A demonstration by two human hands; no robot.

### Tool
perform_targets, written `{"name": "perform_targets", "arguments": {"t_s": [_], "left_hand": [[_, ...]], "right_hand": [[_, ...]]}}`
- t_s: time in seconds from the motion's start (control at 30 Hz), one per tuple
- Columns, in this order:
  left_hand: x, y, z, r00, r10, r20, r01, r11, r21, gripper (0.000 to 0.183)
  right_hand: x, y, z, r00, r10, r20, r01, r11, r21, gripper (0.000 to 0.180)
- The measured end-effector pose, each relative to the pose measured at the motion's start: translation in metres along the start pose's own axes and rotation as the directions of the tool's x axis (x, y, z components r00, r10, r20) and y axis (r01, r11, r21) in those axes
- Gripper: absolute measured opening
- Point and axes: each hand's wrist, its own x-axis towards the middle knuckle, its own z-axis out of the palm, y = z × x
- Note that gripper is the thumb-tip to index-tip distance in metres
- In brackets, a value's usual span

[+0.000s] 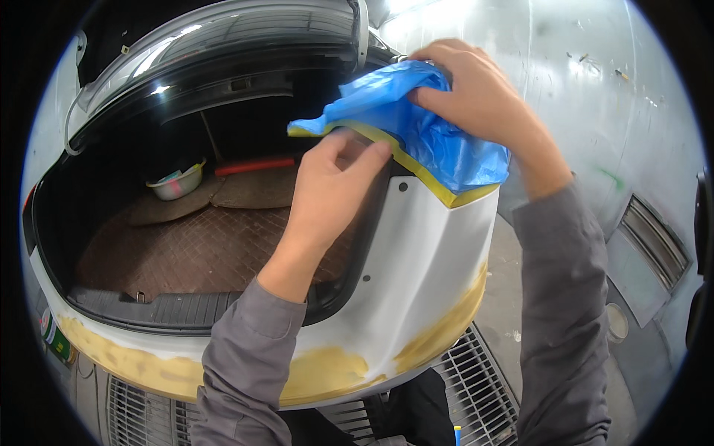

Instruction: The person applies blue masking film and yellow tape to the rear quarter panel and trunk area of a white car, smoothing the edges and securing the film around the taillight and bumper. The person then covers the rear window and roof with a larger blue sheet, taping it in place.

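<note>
Blue plastic masking film (446, 148) lies crumpled over the car's rear right corner. Its lower edge carries a strip of yellow masking tape (421, 171), which runs along the top of the white body panel (440, 234). The strip's left end hangs free over the open trunk (234, 217). My left hand (337, 189) has its thumb and fingers at the tape, beside the trunk's black rim; motion blurs the fingertips and the film partly hides them. Higher up, my right hand (474, 92) grips the film between thumb and fingers.
A small plastic basin (177, 185) and a red bar (254, 166) rest inside the trunk. Yellowish filler patches (329, 371) mark the bumper. Metal floor grating (479, 373) lies below. A metal wall (585, 111) rises on the right; a can (56, 337) stands at far left.
</note>
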Motion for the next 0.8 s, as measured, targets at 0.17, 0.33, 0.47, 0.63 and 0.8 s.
{"name": "perform_targets", "arguments": {"t_s": [0.17,0.33,0.47,0.63,0.8], "left_hand": [[-0.008,0.000,0.007,0.987,-0.055,-0.152,0.018,0.972,-0.235,0.029],[-0.009,0.001,0.020,0.966,0.072,-0.247,-0.125,0.971,-0.204,0.022],[-0.012,0.003,0.025,0.944,0.192,-0.270,-0.228,0.968,-0.108,0.018],[-0.018,0.005,0.028,0.921,0.236,-0.311,-0.289,0.948,-0.135,0.017],[-0.024,0.003,0.028,0.912,0.222,-0.345,-0.278,0.953,-0.120,0.018]], "right_hand": [[-0.055,-0.054,-0.060,0.973,-0.214,-0.086,0.221,0.972,0.076,0.041],[-0.088,-0.078,-0.055,0.935,-0.299,0.191,0.296,0.954,0.046,0.031],[-0.080,-0.066,-0.045,0.906,-0.262,0.333,0.281,0.960,-0.010,0.026],[-0.078,-0.064,-0.036,0.910,-0.222,0.350,0.244,0.970,-0.018,0.026],[-0.077,-0.058,-0.023,0.936,-0.277,0.217,0.286,0.958,-0.012,0.015]]}}
